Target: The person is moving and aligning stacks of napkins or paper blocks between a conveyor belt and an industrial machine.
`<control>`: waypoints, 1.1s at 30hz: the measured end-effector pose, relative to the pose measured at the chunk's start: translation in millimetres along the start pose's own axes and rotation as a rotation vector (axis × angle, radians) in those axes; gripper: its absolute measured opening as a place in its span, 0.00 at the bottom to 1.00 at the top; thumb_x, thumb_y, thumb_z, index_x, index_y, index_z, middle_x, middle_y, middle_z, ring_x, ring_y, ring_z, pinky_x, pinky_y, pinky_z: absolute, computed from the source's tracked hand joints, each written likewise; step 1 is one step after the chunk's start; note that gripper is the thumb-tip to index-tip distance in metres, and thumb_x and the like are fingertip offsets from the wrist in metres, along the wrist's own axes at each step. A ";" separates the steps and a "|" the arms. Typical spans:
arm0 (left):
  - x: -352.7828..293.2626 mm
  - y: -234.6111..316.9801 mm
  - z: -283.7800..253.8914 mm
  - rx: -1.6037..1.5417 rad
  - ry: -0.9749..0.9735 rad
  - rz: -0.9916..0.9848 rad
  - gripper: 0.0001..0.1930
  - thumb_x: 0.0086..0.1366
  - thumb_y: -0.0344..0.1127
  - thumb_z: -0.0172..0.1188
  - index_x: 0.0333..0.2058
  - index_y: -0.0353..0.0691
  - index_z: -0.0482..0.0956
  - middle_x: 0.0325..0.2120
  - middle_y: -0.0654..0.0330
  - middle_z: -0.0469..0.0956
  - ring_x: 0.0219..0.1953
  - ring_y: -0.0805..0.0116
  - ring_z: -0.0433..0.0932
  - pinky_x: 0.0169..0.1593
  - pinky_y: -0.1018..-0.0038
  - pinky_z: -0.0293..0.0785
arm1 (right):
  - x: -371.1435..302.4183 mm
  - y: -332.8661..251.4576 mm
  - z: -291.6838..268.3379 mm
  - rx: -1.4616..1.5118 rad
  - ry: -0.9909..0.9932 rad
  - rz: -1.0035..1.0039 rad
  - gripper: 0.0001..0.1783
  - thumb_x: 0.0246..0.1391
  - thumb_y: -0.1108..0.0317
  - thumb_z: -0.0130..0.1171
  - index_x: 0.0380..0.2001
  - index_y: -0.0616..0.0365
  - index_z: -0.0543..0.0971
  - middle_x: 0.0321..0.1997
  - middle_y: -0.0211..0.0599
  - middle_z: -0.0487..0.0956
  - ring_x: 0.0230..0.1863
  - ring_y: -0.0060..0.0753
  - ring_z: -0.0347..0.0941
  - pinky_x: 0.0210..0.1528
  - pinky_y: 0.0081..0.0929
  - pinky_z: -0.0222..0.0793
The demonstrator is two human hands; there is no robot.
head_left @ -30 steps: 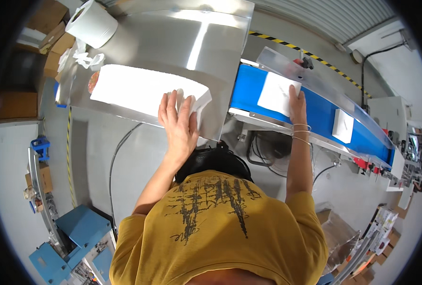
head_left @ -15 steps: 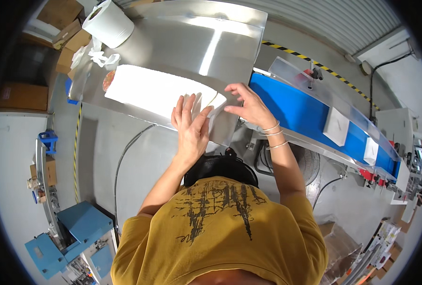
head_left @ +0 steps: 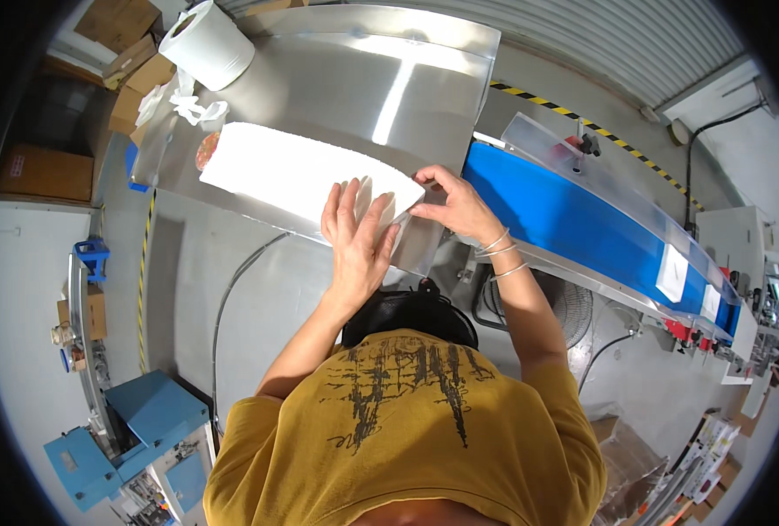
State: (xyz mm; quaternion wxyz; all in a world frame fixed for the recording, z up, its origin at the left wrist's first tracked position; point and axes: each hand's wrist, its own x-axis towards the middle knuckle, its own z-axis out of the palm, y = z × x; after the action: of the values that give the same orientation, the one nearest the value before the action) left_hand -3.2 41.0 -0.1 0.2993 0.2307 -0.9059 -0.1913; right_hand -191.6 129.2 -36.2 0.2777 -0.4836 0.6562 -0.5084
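A long row of white, soft-looking folded sheets (head_left: 276, 167) lies across the near part of the metal table (head_left: 319, 79). My left hand (head_left: 354, 245) rests on the row near its right end, fingers stretched out and slightly apart. At that same end, my right hand (head_left: 455, 206) grips the edge of the white sheets between thumb and fingers; the fingertips are partly hidden. Against the far left end of the row sits a reddish round thing (head_left: 205, 151), mostly covered.
To the right runs a blue conveyor belt (head_left: 538, 197) with a clear side guard (head_left: 600, 175), carrying two flat white packs (head_left: 672, 273). A white paper roll (head_left: 207, 48) and crumpled paper (head_left: 198, 109) are at the table's back left. A fan (head_left: 569, 311) stands under the conveyor.
My right hand has closed in on the right end of the white row. The white packs on the belt have moved farther right, away from me. My left hand stays nearly in place.
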 end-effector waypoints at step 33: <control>3.1 -10.4 4.3 0.070 0.030 0.014 0.18 0.54 0.24 0.62 0.45 0.45 0.81 0.59 0.50 0.62 0.64 0.42 0.54 0.63 0.51 0.50 | -80.0 41.2 -97.7 -0.959 0.699 0.036 0.28 0.43 0.59 0.69 0.46 0.61 0.74 0.49 0.47 0.74 0.50 0.52 0.68 0.54 0.44 0.64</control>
State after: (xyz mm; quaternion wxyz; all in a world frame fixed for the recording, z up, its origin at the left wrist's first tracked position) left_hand -4.9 31.7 -7.0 0.3058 0.2375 -0.9090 -0.1541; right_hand -259.5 242.2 -52.9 -0.1959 -0.3478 0.8732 -0.2795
